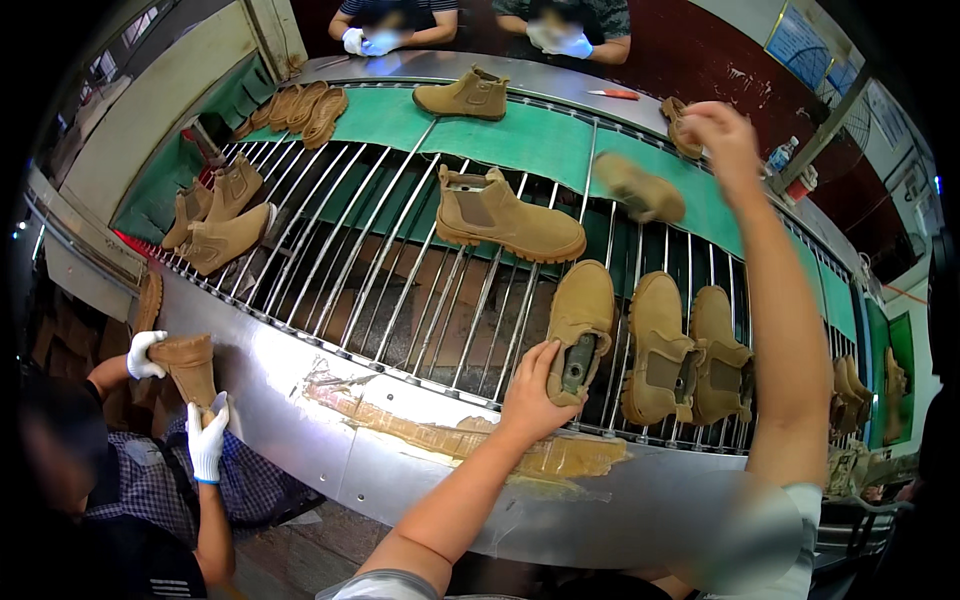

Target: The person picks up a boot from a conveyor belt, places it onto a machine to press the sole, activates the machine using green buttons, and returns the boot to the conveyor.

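Observation:
A tan ankle boot lies sole down on the rollers with its opening toward me, a dark green insert showing inside. My left hand is closed on its collar. Raised over the far right of the line, my right hand has loosely bent fingers and nothing visible in it. Left of that hand, a motion-blurred tan boot lies at the green belt's edge. Two more boots, one closer and another beyond it, stand right of the held boot. A larger-looking boot stands sideways ahead.
The metal roller conveyor has a green belt along its far side, bearing another boot and several soles. A red-handled tool lies on the far ledge. At left, a gloved co-worker handles a boot; two people sit opposite.

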`<state>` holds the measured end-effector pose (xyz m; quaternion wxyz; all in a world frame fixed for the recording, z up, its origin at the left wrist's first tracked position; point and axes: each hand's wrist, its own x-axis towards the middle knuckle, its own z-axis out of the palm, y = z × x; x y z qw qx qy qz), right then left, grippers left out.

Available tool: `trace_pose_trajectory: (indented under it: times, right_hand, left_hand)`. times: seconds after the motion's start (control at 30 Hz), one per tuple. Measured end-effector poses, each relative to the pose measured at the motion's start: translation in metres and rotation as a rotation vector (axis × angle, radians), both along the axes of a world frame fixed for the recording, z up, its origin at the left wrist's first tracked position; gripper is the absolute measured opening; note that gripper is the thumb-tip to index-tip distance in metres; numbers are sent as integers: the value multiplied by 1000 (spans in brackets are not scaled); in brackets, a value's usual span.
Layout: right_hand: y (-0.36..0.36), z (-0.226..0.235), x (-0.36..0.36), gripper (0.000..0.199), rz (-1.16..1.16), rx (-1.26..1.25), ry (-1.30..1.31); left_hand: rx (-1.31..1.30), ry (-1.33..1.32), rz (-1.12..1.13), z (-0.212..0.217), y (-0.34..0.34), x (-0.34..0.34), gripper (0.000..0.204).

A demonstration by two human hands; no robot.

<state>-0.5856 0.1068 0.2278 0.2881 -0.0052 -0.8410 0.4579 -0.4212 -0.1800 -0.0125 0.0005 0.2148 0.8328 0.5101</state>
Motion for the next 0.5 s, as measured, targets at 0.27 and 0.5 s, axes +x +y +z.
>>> trace_pose_trajectory:
  times: [0.27,0.5]
  right_hand:
    - [-207,-121,3,56,345,740,-205]
    - [-229,-178,-58,80,98,832,-431]
  left_hand:
    - [-17,0,-10,-5,-1,-2,87]
    - [38,-107,-78,-7,-1,-6,91]
